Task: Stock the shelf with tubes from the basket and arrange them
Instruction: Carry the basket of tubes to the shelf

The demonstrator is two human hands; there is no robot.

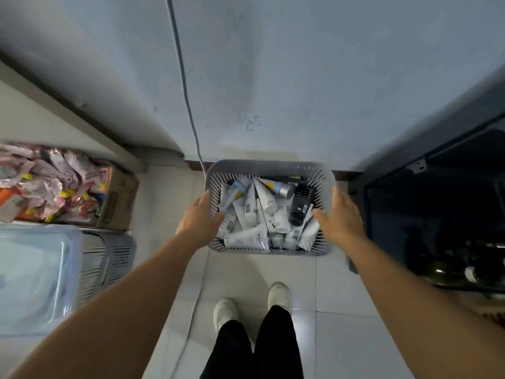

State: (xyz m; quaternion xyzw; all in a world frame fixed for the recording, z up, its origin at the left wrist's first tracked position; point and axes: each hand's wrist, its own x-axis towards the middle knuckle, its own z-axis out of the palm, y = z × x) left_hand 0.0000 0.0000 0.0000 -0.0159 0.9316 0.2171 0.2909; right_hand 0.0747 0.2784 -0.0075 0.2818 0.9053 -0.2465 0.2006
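Note:
A grey slatted basket [269, 166] sits low in front of me, against the foot of the wall. It holds several tubes [247, 237], mostly white, plus one black tube [300, 206] and one with a silver cap [285, 189]. My left hand [200, 218] grips the basket's left rim, thumb inside and fingers outside. My right hand [343, 214] grips the right rim the same way. Whether the basket rests on the floor or is lifted, I cannot tell. A dark shelf unit [426, 192] stands just right of the basket.
On the left, a cardboard box [120, 198] of pink packets sits above a clear plastic tub [35, 277] and another grey basket [109, 263]. A cable [188, 105] runs down the wall. Dark bottles [464, 272] lie low in the shelf. My white shoes [278, 295] stand on tile.

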